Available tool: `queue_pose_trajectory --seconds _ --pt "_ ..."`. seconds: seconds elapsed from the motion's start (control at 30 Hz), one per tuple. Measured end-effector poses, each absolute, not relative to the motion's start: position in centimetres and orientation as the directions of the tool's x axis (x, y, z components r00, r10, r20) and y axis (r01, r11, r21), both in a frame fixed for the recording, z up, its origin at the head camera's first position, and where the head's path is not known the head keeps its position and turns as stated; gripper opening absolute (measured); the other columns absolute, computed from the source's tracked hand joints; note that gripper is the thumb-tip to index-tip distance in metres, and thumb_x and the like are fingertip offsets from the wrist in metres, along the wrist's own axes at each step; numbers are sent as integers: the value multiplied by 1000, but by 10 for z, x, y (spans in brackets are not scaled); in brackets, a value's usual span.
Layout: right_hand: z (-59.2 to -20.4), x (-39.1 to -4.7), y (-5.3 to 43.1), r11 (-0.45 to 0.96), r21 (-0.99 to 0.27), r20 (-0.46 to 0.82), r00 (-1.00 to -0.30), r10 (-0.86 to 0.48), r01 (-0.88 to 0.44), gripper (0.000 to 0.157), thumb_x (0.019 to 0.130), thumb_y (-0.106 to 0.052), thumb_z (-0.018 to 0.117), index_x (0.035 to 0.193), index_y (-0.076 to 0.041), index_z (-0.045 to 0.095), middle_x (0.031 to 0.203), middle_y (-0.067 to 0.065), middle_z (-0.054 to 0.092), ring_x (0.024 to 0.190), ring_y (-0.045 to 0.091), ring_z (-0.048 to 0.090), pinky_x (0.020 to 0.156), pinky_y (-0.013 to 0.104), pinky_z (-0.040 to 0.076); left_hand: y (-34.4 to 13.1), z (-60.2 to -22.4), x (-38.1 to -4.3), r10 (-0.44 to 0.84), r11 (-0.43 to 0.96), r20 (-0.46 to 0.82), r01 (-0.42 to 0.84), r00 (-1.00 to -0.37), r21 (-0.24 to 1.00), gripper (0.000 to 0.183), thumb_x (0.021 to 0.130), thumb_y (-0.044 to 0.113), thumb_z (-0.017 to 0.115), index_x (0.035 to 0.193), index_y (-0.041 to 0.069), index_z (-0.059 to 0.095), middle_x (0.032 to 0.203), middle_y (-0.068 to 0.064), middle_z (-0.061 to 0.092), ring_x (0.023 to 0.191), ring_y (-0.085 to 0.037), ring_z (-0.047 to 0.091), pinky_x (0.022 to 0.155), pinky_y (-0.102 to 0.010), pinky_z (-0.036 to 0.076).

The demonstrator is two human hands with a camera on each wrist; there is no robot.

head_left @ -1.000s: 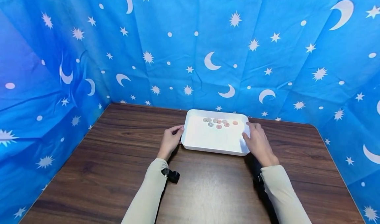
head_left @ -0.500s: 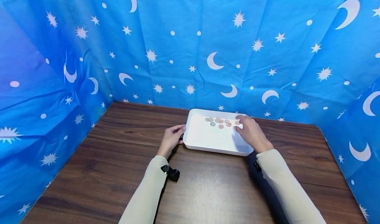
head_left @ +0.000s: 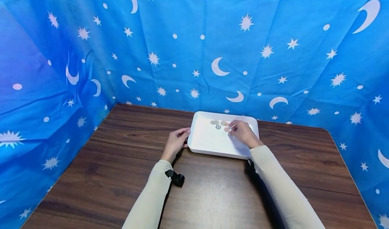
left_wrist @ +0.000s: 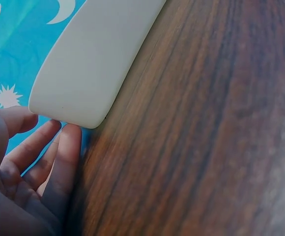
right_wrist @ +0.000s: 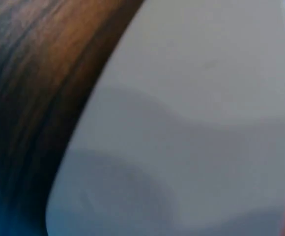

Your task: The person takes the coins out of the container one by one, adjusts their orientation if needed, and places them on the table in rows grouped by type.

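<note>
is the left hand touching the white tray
Touching: the left wrist view shows fingertips of the left hand against the end of the white tray.

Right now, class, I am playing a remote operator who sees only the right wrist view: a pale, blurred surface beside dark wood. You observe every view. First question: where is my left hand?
Observer: Your left hand is at the left end of the white tray, holding its edge.
Operator: My picture shows no contents. What lies in it?
Observer: Coins, some silvery and some copper-coloured, grouped toward the far side.
Operator: And my other hand?
Observer: Your right hand is over the tray, its fingertips down at the right side of the group; whether it grips one is hidden.
</note>
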State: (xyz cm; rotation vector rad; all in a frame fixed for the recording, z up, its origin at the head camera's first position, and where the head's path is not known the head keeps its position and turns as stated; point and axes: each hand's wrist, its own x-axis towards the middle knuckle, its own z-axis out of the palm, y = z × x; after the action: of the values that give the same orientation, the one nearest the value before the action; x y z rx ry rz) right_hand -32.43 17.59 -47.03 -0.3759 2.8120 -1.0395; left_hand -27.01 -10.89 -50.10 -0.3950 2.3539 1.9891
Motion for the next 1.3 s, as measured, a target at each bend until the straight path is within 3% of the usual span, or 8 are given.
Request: queue_pose_trajectory --seconds 0.23,0.43,0.73,1.03,1.3 --pt "-477 -327 169 754 -644 -52 -976 -210 -128 26 99 -9 76 123 -1 75 101 14 72 86 25 61 75 35 51 -108 -500 -269 -168 147 -186 -211 -968 966 34 108 23 64 137 7 71 124 -17 71 92 -15 68 64 -21 59" --pt "-480 -323 162 777 -617 -47 -979 -197 -127 20 98 -8 76 117 -3 74 101 15 72 86 26 63 79 41 55 -112 -501 -265 -157 154 -179 -203 -971 967 34 108 24 64 137 8 71 121 -17 71 90 -14 67 63 -19 59" --pt "-470 -311 154 821 -562 -131 -970 -205 -98 14 102 -11 72 115 -7 69 106 14 69 90 28 61 79 40 53 -118 -499 -258 -121 152 -178 -195 -977 969 33 107 24 64 136 9 72 121 -16 71 90 -15 66 63 -21 59" --pt "-464 -309 151 831 -538 -164 -949 -269 -142 14 102 -4 67 113 -2 58 103 14 62 94 28 56 84 40 50 -121 -502 -257 -107 160 -185 -201 -977 966 33 108 22 63 136 7 71 125 -16 70 95 -17 66 63 -19 58" --pt "-467 -301 157 795 -577 -119 -943 -311 -189 18 104 -8 66 121 -1 68 105 16 69 93 28 60 87 43 53 -123 -502 -257 -99 154 -173 -187 -980 970 33 107 21 64 135 6 71 121 -16 71 90 -15 65 61 -20 57"
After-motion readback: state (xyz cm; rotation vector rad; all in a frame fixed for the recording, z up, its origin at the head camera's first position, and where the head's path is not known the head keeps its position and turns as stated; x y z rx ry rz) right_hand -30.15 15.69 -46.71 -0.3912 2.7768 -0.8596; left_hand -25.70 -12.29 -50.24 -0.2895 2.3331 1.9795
